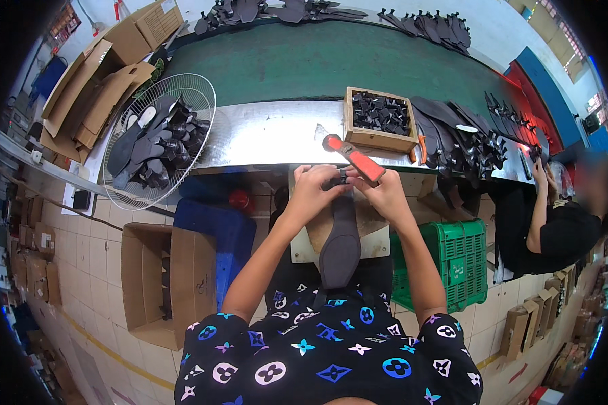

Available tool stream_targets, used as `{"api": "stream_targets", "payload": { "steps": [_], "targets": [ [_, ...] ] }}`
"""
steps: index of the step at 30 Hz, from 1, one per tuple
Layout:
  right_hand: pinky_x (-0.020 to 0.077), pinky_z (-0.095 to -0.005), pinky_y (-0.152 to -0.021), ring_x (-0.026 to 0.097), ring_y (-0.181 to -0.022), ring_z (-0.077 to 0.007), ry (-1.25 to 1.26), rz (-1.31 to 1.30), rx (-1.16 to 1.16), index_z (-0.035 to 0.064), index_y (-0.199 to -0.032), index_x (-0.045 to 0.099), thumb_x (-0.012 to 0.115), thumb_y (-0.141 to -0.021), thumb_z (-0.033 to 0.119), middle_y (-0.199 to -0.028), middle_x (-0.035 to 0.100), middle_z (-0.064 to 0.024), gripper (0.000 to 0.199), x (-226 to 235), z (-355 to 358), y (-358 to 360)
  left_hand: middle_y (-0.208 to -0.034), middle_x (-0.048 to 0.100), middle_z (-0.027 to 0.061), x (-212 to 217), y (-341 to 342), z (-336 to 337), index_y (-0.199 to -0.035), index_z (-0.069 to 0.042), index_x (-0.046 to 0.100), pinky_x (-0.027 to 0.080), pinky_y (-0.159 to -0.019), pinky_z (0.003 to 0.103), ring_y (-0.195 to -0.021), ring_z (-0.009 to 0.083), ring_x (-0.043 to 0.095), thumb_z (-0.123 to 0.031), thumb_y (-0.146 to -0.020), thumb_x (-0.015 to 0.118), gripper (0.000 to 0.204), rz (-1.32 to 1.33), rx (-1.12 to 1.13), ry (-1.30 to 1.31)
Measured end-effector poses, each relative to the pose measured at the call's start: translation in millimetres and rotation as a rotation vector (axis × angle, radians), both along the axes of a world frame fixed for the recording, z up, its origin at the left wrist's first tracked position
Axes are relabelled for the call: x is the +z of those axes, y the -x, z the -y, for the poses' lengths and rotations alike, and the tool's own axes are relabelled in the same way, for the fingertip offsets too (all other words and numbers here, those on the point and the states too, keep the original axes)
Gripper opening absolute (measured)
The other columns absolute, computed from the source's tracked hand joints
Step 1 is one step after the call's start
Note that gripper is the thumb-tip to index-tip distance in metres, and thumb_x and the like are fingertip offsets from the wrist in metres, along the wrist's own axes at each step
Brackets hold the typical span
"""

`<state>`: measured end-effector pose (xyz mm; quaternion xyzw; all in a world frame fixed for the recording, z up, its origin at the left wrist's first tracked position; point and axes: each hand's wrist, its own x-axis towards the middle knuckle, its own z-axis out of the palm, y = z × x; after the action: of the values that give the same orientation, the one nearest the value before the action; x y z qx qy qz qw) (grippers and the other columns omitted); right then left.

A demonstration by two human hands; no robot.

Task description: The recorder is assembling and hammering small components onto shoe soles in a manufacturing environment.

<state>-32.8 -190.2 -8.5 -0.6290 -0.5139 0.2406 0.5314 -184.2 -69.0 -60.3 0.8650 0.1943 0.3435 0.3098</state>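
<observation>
A dark grey shoe sole points toward me, its wide toe end near my lap and its narrow end between my hands. My left hand is closed, its fingers pinching the narrow end beside a small black piece. My right hand is closed too. From its grasp a red-and-black handled tool slants up and left; its working end cannot be made out. The right fingertips meet the sole's narrow end from the other side. Under the sole is a worn work block.
Small black pieces fill a wooden box on the metal bench edge. Orange-handled pliers lie beside it. A wire basket holds soles at left. A carton and green crate flank me. A co-worker sits at right.
</observation>
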Motion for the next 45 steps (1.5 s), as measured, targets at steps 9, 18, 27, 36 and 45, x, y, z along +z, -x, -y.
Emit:
{"api": "stream_targets", "payload": {
  "steps": [9, 18, 27, 36, 45],
  "targets": [
    [0.0511, -0.0319, -0.071, 0.069, -0.081, -0.0215, -0.049, 0.22, -0.072, -0.0027, -0.109, 0.064, 0.063, -0.08, -0.002, -0.087, 0.068, -0.0159, 0.028, -14.2, 9.8, 0.6, -0.102, 0.073, 0.0135, 12.7, -0.3, 0.6, -0.109, -0.002, 0.07, 0.051, -0.083, 0.035, -0.093, 0.0258, 0.069, -0.016, -0.078, 0.08, 0.035, 0.068, -0.145, 0.226],
    [0.0516, -0.0347, -0.081, 0.068, -0.09, -0.0293, -0.054, 0.194, -0.029, -0.0035, -0.106, 0.064, 0.066, -0.078, -0.004, -0.098, 0.067, -0.0153, 0.029, -11.3, 9.1, 0.2, -0.099, 0.072, 0.0142, 10.4, -1.3, 0.6, -0.111, -0.001, 0.07, 0.053, -0.082, 0.032, -0.093, 0.0216, 0.069, -0.009, -0.078, 0.078, 0.034, 0.115, -0.165, 0.37],
    [0.0506, -0.0341, -0.077, 0.064, -0.085, -0.0312, -0.03, 0.28, -0.038, -0.0023, -0.107, 0.063, 0.069, -0.081, 0.0, -0.096, 0.062, -0.0144, 0.026, 8.0, 15.9, 7.5, -0.093, 0.073, 0.014, 6.2, -3.8, -6.5, -0.099, -0.001, 0.074, 0.051, -0.084, 0.036, -0.086, 0.0285, 0.067, -0.012, -0.073, 0.079, 0.028, 0.118, -0.152, 0.312],
    [0.0521, -0.0416, -0.075, 0.065, -0.086, -0.0429, 0.008, 0.279, -0.252, -0.0047, -0.127, 0.052, 0.057, -0.097, 0.007, -0.099, 0.065, -0.0262, 0.033, 46.5, 76.1, 64.8, -0.096, 0.074, 0.0095, -2.6, -2.6, -16.9, -0.103, -0.001, 0.075, 0.052, -0.08, 0.029, -0.089, 0.0152, 0.067, -0.01, -0.078, 0.075, 0.026, 0.068, -0.292, 0.557],
    [0.0537, -0.0436, -0.079, 0.065, -0.092, -0.0426, -0.108, 0.426, -0.286, -0.0056, -0.129, 0.053, 0.062, -0.09, 0.0, -0.105, 0.065, -0.0255, 0.04, 92.8, 99.6, 72.0, -0.118, 0.071, 0.0068, 6.8, 7.4, -4.5, -0.145, -0.001, 0.039, 0.034, -0.106, 0.046, -0.118, 0.0255, 0.059, -0.033, -0.08, 0.078, 0.083, -0.165, -0.14, 0.252]
  ]
}}
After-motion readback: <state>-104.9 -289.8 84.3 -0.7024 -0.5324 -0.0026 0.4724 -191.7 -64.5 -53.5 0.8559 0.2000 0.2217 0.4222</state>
